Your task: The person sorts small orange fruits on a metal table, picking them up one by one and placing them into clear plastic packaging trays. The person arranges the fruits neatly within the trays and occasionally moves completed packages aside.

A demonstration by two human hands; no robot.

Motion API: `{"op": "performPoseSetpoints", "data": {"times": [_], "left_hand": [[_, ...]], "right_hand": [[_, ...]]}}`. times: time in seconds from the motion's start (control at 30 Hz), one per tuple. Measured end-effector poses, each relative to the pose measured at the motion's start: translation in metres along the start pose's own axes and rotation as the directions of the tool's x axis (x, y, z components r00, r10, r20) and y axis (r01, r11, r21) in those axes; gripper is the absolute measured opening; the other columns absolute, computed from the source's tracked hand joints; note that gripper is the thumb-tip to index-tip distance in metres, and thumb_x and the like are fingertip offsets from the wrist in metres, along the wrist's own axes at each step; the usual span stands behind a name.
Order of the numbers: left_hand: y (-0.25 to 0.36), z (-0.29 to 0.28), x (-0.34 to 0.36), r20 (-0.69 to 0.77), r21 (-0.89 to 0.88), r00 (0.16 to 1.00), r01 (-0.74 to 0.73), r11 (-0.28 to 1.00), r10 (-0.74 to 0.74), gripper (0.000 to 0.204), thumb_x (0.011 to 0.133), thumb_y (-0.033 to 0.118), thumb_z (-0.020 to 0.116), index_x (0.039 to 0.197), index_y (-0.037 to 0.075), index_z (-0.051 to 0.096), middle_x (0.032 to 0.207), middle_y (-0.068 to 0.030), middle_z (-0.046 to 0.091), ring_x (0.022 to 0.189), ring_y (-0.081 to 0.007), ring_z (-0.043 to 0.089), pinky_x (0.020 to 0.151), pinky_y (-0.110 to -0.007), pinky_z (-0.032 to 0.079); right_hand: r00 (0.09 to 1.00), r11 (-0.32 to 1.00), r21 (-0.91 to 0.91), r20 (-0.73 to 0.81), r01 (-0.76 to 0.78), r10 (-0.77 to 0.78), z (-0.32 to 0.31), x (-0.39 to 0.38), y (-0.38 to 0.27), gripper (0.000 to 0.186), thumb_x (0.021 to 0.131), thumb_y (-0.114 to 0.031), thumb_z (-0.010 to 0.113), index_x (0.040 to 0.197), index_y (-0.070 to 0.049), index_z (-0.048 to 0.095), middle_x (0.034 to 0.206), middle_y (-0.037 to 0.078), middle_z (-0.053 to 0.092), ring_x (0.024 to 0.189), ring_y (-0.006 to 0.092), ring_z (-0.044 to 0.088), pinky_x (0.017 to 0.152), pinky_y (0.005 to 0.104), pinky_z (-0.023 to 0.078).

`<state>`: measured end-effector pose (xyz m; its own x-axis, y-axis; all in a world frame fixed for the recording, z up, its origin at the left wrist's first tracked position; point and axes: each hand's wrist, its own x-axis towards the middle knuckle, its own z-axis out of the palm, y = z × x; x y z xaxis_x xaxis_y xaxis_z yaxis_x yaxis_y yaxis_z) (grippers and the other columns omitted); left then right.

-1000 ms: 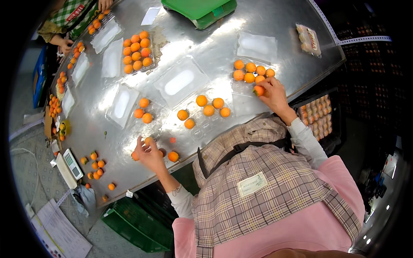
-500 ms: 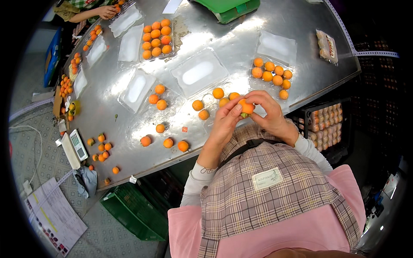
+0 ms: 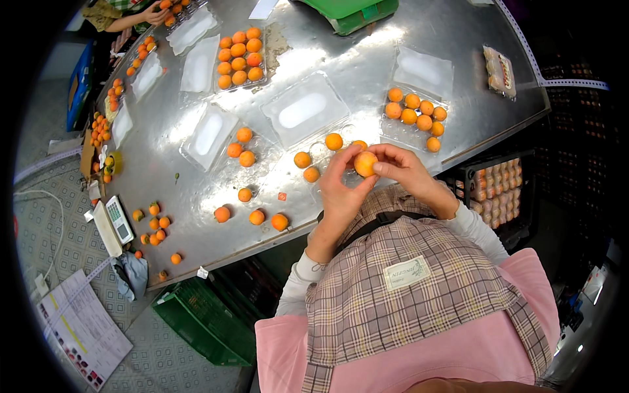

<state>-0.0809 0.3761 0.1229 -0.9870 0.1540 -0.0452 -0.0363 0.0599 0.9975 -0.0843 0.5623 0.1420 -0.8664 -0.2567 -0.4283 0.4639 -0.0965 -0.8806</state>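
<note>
Over the table's near edge, an orange persimmon is held between both hands, its smooth side facing up. My left hand curls round its left side with thumb and forefinger. The fingers and thumb of my right hand pinch its right side. Just beyond the hands is a clear plastic tray with several persimmons, one of them fully in view and others partly covered by my fingers. To the right lies another clear tray partly filled with persimmons.
Loose persimmons are scattered left on the metal table. Lidded trays, a full tray, a scale and a green bin stand around. Another person's hand works at far left. A black crate sits lower right.
The persimmon has been turned in my hands: its green calyx showed before and is now out of sight. Both hands have shifted slightly left. The other person's hand has risen with fruit.
</note>
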Motion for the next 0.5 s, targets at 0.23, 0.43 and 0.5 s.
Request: {"op": "performPoseSetpoints", "data": {"times": [0.23, 0.43, 0.5], "left_hand": [[-0.012, -0.002, -0.004, 0.083, -0.578, 0.984, 0.175, 0.797, -0.156, 0.057, 0.089, -0.002, 0.075, 0.141, 0.0, 0.054, 0.138, -0.0111, 0.061, 0.126, -0.0229, 0.061, 0.109, -0.039, 0.049], [-0.014, -0.008, -0.005, 0.165, -0.68, 0.964, 0.265, 0.683, -0.21, 0.06, 0.095, 0.007, 0.072, 0.149, 0.002, 0.048, 0.145, -0.0128, 0.057, 0.132, -0.023, 0.056, 0.109, -0.04, 0.048], [-0.013, -0.008, -0.007, 0.168, -0.66, 0.962, 0.272, 0.7, -0.216, 0.058, 0.098, 0.011, 0.068, 0.152, 0.004, 0.046, 0.142, -0.0124, 0.06, 0.131, -0.0234, 0.057, 0.107, -0.043, 0.048]], "right_hand": [[0.992, 0.977, -0.177, -0.033, 0.116, -0.124, 0.002, -0.006, -0.008, 0.041, 0.095, -0.018, 0.072, 0.133, -0.004, 0.065, 0.106, -0.002, 0.067, 0.091, 0.0066, 0.058, 0.081, 0.0244, 0.047], [0.977, 0.952, -0.241, -0.05, 0.188, -0.206, 0.009, -0.008, -0.02, 0.033, 0.095, -0.015, 0.071, 0.126, -0.006, 0.069, 0.103, -0.003, 0.068, 0.091, 0.0059, 0.059, 0.081, 0.0251, 0.046], [0.975, 0.944, -0.264, -0.047, 0.196, -0.216, 0.01, -0.007, -0.023, 0.032, 0.094, -0.015, 0.071, 0.125, -0.006, 0.069, 0.101, -0.004, 0.068, 0.091, 0.0057, 0.059, 0.082, 0.0253, 0.046]]}}
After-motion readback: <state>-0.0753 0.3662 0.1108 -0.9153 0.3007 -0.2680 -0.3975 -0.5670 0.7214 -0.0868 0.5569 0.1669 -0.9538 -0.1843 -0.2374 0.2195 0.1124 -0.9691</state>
